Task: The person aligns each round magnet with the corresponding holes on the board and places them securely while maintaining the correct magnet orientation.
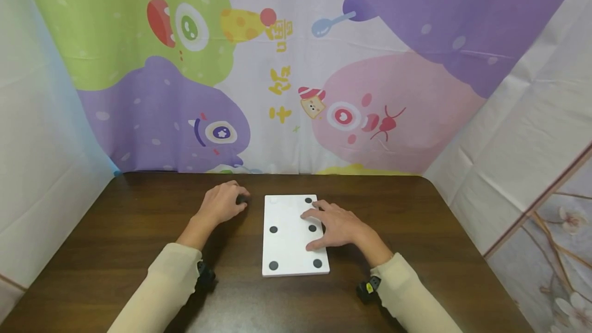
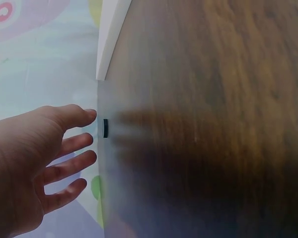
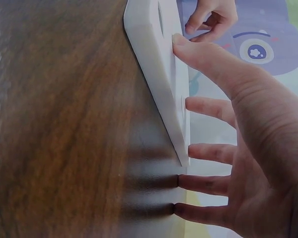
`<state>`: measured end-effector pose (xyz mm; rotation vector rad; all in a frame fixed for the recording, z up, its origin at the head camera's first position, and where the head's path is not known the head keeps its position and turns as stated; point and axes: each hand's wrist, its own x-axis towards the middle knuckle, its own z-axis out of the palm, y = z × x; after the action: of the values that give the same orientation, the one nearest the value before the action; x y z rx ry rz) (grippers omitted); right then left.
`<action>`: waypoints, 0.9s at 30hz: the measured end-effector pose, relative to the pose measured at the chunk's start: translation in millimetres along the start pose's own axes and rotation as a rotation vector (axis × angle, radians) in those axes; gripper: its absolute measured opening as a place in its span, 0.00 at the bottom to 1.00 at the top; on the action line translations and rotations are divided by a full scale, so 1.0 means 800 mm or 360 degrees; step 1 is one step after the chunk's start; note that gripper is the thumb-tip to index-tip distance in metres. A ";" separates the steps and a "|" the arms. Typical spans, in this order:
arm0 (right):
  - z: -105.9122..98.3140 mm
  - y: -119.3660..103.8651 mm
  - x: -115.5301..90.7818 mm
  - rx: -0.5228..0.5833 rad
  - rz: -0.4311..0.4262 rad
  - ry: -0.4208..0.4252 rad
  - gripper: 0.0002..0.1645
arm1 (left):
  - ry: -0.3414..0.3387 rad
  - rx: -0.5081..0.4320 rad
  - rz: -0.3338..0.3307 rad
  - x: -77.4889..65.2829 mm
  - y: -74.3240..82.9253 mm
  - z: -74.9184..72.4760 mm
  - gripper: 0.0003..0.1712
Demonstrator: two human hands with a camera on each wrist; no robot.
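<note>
While the head view hides it, the left hand [image 2: 25, 163], fingers spread, reaches a black disc [image 2: 106, 128]; right hand [image 1: 337, 225] lies flat.

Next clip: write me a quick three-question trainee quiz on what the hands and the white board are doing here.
1. True or false: the right hand rests on the white board.
2. How many black discs sit in the white board? A) three B) five C) eight
3. Fill in: the left hand is at a small black disc lying on the ______, beside the board.

Key
1. True: its straight fingers lie across the board's right side.
2. B: five discs fill the recesses; the far left recess is vacant.
3. Table: the disc lies on the dark wood by the fingertips.
</note>
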<state>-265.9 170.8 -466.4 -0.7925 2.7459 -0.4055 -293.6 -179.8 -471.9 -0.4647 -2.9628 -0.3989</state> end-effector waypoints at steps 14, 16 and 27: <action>0.000 -0.001 0.000 0.0001 0.0019 -0.0004 0.50 | -0.0067 -0.0014 -0.0014 0.012 -0.011 0.010 0.18; 0.000 -0.002 0.000 0.0001 0.0020 -0.0003 0.50 | -0.0049 0.0007 0.0003 0.017 -0.022 0.022 0.18; -0.001 -0.002 0.000 -0.0004 0.0019 -0.0009 0.50 | -0.0072 0.0015 0.0004 0.036 -0.051 0.056 0.19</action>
<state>-265.4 169.4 -465.4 -0.7767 2.7449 -0.3966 -337.2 -196.6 -520.1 -0.4832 -3.0060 -0.3793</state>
